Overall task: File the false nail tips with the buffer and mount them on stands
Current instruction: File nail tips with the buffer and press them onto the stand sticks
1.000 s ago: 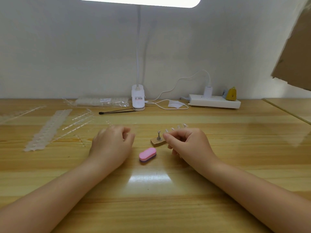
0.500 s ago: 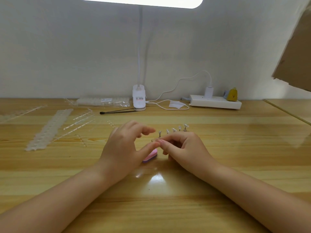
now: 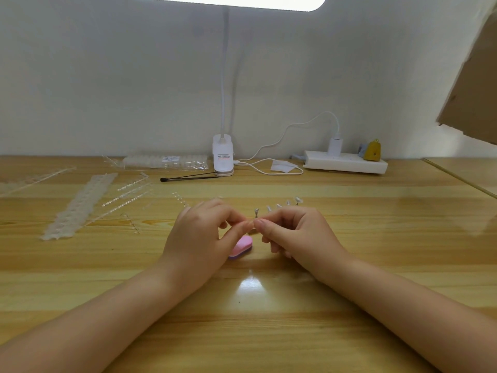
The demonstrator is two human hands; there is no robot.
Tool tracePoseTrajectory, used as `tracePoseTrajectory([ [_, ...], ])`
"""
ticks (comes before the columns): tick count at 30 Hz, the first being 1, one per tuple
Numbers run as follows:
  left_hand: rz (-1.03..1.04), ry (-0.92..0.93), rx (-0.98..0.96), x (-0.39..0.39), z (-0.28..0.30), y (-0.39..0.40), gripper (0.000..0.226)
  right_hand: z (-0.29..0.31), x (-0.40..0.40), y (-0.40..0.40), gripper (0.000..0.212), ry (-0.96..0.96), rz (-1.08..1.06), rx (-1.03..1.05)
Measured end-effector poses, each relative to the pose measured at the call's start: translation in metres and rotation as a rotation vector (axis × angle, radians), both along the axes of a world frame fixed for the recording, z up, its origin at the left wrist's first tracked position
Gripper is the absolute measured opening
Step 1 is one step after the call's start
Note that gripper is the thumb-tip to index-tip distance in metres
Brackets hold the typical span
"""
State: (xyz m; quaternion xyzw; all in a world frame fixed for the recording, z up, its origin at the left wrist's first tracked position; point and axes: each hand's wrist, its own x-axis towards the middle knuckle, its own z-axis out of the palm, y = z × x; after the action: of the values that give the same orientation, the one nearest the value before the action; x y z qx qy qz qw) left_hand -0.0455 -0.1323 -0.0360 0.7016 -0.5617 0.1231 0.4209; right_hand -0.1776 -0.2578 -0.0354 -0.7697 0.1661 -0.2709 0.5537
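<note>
My left hand (image 3: 201,238) and my right hand (image 3: 298,235) meet fingertip to fingertip above the middle of the wooden table. Between them both pinch a small clear nail tip (image 3: 251,224) that is hard to make out. The pink buffer (image 3: 243,244) lies on the table just below the fingertips, partly hidden by my left thumb. Right behind my right hand, several small metal stands (image 3: 278,206) form a row, some topped with clear tips. The nearest stand (image 3: 256,212) is just above the pinched tip.
Strips of clear nail tips (image 3: 78,205) and loose plastic sprues lie at the left. A bag of tips (image 3: 164,161), a black tool (image 3: 188,178), a lamp base (image 3: 223,157) and a white power strip (image 3: 345,162) line the back. Cardboard (image 3: 473,90) hangs at the upper right.
My left hand has moved right from its place left of the buffer, and its fingertips now meet my right hand's over the buffer. My right hand has barely moved.
</note>
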Motion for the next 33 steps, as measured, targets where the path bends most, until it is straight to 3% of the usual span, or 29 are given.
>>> tracePoseTrajectory([
  [2,0.05,0.013,0.057,0.0,0.001,0.001,0.042,0.0,0.001,-0.001,0.007,-0.009,0.002,0.088],
  [5,0.182,-0.123,0.285,0.0,0.002,0.001,0.057,0.0,0.002,-0.004,0.01,-0.04,-0.015,0.194],
  [8,0.172,-0.157,0.348,0.0,0.0,0.0,0.034,0.0,0.003,-0.009,0.011,-0.067,-0.026,0.301],
  [11,0.09,-0.116,0.227,0.004,-0.002,0.001,0.018,-0.001,0.004,-0.011,0.015,-0.098,-0.009,0.394],
  [14,0.019,-0.113,-0.002,0.009,0.001,0.001,0.022,-0.001,0.004,-0.011,0.012,-0.093,0.006,0.415],
  [18,-0.126,-0.313,-0.216,-0.002,0.002,-0.003,0.026,-0.002,0.005,-0.008,0.007,-0.082,0.073,0.415],
  [21,-0.173,-0.455,-0.21,-0.002,-0.001,-0.004,0.018,0.0,0.004,-0.005,0.012,-0.066,0.186,0.418],
  [24,-0.095,-0.466,-0.165,0.011,0.0,-0.001,0.015,0.001,0.003,-0.007,0.006,-0.063,0.219,0.498],
  [27,-0.137,-0.529,-0.239,0.008,0.002,-0.002,0.015,0.003,0.003,-0.007,0.007,-0.049,0.254,0.546],
  [30,-0.227,-0.719,-0.249,0.0,-0.002,-0.006,0.021,0.005,0.002,-0.005,0.008,-0.011,0.316,0.516],
  [33,-0.153,-0.754,-0.205,0.009,-0.003,-0.005,0.026,0.007,0.002,-0.007,0.006,0.023,0.331,0.515],
])
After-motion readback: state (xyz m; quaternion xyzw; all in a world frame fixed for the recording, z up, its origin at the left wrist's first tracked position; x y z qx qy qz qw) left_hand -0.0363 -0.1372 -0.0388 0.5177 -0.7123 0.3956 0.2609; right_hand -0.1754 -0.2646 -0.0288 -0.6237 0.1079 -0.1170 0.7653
